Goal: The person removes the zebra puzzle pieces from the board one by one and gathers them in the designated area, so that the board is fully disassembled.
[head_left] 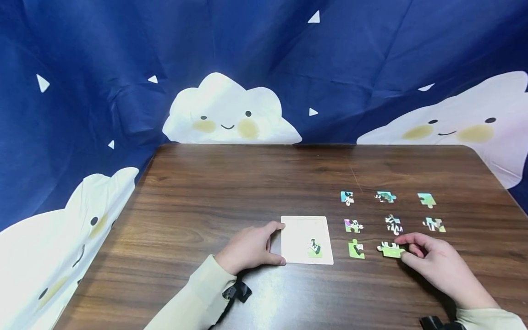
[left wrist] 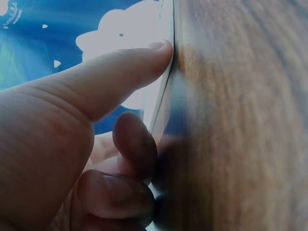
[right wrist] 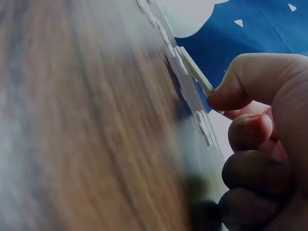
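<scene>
My right hand [head_left: 437, 261] pinches a green and white puzzle piece [head_left: 390, 250] between thumb and fingertips at its right end. In the right wrist view this puzzle piece [right wrist: 196, 70] appears edge-on, tilted close over the table. My left hand [head_left: 252, 247] rests at the left side of a white square puzzle board [head_left: 296, 240], thumb near the lower corner and index finger near the upper one. In the left wrist view the thumb [left wrist: 130, 72] lies along the board's edge. One puzzle piece with a black-and-white figure on green [head_left: 315, 248] lies in the board's lower right.
Right of the board, loose puzzle pieces lie spaced in rows: a top row with a blue-green piece [head_left: 385, 196], a middle row with a striped piece [head_left: 393, 224], and a green piece [head_left: 356, 249] below. The brown wooden table [head_left: 206, 192] ends at a blue cloud-print curtain [head_left: 330, 55].
</scene>
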Motion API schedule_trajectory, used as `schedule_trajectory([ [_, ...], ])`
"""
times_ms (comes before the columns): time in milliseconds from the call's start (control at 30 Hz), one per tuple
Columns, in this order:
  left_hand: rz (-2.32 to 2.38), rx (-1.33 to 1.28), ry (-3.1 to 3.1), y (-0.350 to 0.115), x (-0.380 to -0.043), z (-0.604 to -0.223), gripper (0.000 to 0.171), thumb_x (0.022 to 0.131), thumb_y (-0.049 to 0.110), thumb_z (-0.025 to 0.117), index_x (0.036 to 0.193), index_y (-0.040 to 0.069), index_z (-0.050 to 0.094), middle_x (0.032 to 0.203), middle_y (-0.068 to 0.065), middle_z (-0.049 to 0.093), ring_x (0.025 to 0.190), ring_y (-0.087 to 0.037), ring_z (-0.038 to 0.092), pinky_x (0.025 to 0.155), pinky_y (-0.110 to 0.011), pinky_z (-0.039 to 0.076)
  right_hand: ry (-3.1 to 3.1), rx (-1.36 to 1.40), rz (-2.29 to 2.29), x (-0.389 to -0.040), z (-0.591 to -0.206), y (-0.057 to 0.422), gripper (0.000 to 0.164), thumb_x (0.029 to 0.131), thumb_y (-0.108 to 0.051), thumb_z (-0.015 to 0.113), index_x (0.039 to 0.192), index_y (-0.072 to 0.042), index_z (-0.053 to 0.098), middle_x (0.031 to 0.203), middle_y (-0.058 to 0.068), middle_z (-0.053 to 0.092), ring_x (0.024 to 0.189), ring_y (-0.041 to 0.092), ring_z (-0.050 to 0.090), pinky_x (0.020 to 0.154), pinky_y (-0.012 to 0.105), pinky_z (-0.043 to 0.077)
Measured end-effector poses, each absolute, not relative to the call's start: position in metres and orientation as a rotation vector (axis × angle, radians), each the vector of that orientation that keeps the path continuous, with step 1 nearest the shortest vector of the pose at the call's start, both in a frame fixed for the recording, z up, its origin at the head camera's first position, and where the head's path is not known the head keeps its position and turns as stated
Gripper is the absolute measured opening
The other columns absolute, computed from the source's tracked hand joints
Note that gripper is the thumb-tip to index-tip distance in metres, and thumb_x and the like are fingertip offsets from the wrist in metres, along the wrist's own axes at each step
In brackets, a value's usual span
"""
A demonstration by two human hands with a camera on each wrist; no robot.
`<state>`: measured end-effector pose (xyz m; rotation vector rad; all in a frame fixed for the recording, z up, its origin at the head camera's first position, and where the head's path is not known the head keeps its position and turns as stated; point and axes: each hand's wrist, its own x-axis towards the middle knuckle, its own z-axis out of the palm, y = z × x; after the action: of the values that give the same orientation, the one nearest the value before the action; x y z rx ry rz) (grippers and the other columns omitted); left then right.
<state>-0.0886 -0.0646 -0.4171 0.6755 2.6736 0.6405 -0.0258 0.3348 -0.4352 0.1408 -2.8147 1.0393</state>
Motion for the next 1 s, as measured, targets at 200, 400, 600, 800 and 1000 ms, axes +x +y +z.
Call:
schedule_trajectory([
  [200, 0.658, 0.657, 2.661, -0.065, -0.086, -0.42, 0.082, 0.073, 0.048, 0.086, 0.143, 0.022, 0.052, 0.064, 0.015, 0.054, 0.056, -0.003, 0.051, 0.056, -0.027, 0.041, -2.836, 0.134, 1.002, -0.025, -0.437, 0.343, 0.024, 0.078, 0.001, 0.07, 0.099, -0.011, 0.071, 0.066, -0.015, 0.041, 0.056, -0.001, 0.036, 0.052, 0.024, 0.028],
  [400, 0.657, 0.655, 2.665, -0.064, -0.088, -0.419, 0.083, 0.073, 0.049, 0.085, 0.144, 0.023, 0.052, 0.065, 0.015, 0.054, 0.057, -0.004, 0.05, 0.056, -0.028, 0.041, -2.848, 0.101, 0.95, -0.024, -0.437, 0.353, 0.022, 0.08, 0.0, 0.067, 0.1, -0.008, 0.071, 0.066, -0.016, 0.041, 0.054, -0.001, 0.034, 0.051, 0.024, 0.026],
  [600, 0.659, 0.654, 2.659, -0.063, -0.089, -0.418, 0.082, 0.073, 0.049, 0.085, 0.143, 0.023, 0.052, 0.065, 0.015, 0.054, 0.057, -0.005, 0.051, 0.056, -0.028, 0.041, -2.86, 0.08, 0.917, -0.023, -0.438, 0.359, 0.023, 0.081, 0.0, 0.066, 0.101, -0.007, 0.072, 0.066, -0.016, 0.041, 0.054, -0.002, 0.032, 0.051, 0.025, 0.025],
  [800, 0.639, 0.657, 2.671, -0.063, -0.089, -0.419, 0.083, 0.072, 0.05, 0.085, 0.144, 0.023, 0.052, 0.065, 0.015, 0.054, 0.058, -0.005, 0.05, 0.057, -0.028, 0.041, -2.846, 0.104, 0.922, -0.023, -0.437, 0.359, 0.024, 0.081, 0.0, 0.065, 0.102, -0.009, 0.072, 0.066, -0.016, 0.041, 0.053, -0.001, 0.033, 0.051, 0.025, 0.026],
  [1000, 0.633, 0.66, 2.675, -0.063, -0.089, -0.418, 0.083, 0.072, 0.05, 0.085, 0.144, 0.023, 0.052, 0.066, 0.014, 0.054, 0.058, -0.006, 0.05, 0.056, -0.028, 0.041, -2.856, 0.088, 0.942, -0.024, -0.437, 0.358, 0.02, 0.083, -0.004, 0.069, 0.103, -0.01, 0.071, 0.067, -0.014, 0.043, 0.055, 0.0, 0.037, 0.052, 0.025, 0.027],
])
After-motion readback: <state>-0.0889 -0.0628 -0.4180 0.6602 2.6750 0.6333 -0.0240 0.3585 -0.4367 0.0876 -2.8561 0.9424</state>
